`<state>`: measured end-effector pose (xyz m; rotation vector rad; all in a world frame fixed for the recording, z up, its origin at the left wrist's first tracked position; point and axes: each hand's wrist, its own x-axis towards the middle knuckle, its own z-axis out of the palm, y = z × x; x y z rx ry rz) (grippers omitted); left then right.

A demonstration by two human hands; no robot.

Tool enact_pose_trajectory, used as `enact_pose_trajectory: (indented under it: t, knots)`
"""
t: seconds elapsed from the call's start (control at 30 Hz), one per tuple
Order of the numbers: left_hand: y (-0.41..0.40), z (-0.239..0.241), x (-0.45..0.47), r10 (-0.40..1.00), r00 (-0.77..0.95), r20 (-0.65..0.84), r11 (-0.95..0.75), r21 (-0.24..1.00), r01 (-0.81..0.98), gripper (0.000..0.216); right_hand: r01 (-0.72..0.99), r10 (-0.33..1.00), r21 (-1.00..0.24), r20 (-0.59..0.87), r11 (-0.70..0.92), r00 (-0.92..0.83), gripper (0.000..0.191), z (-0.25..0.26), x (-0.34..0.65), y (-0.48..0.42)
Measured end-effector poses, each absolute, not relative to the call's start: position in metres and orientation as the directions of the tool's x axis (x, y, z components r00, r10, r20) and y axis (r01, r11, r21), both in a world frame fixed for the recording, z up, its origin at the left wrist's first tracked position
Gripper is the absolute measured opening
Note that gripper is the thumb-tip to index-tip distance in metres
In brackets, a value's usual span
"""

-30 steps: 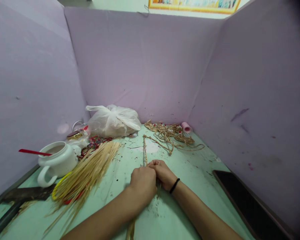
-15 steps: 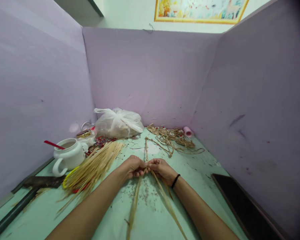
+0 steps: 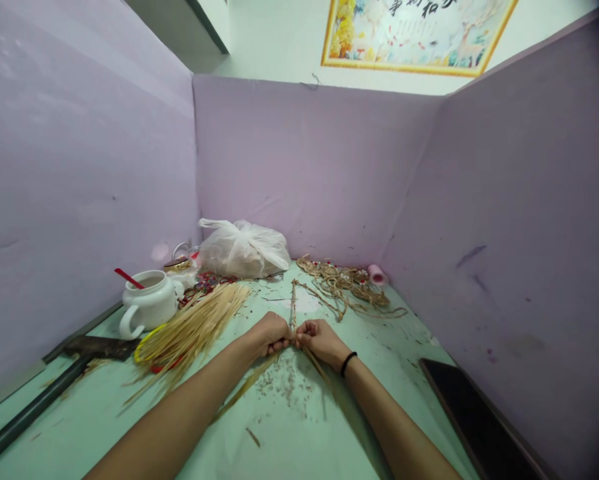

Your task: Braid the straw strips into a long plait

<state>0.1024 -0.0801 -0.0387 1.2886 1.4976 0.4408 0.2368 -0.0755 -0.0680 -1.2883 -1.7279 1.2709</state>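
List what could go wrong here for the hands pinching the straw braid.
The left hand and right hand pinch the braid at one small spot; a slip could let the loose strands unravel. The left forearm lies near the straw bundle and could scatter it. The white mug stands close beside that bundle.

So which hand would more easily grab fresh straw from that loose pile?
Probably the left hand: the straw pile lies on its side of the table, with nothing between. The right hand, pinching the braided cord too, would have to cross over.
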Motion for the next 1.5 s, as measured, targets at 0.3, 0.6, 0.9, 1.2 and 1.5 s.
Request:
enact_pose_trajectory:
  t: [0.3,0.6,0.9,1.2,1.5]
  knots:
    - [-0.076,-0.057,0.11,0.943,0.071,-0.325,0.248,0.83,0.499,0.012,0.824,0.994,-0.556,0.039,0.109,-0.105,0.013,-0.049,0.236,-0.09]
    - [-0.08,-0.049,0.104,0.891,0.131,-0.434,0.383,0.876,0.293,0.015,0.87,0.95,-0.403,0.242,0.284,-0.198,0.017,-0.045,0.216,-0.122]
    - [-0.076,-0.049,0.093,0.901,0.257,-0.35,0.266,0.912,0.312,0.012,0.451,1.0,-0.892,-0.003,-0.013,0.022,0.017,-0.043,0.234,-0.095]
    - [-0.078,-0.043,0.093,0.896,0.285,-0.342,0.196,0.878,0.436,0.011,0.191,0.925,-0.936,-0.33,-0.295,-0.186,0.011,-0.054,0.224,-0.097]
    - [-0.08,-0.034,0.087,0.935,0.236,-0.265,0.043,0.743,0.667,0.008,0.248,0.97,-0.95,-0.22,-0.189,-0.103,0.01,-0.066,0.225,-0.092]
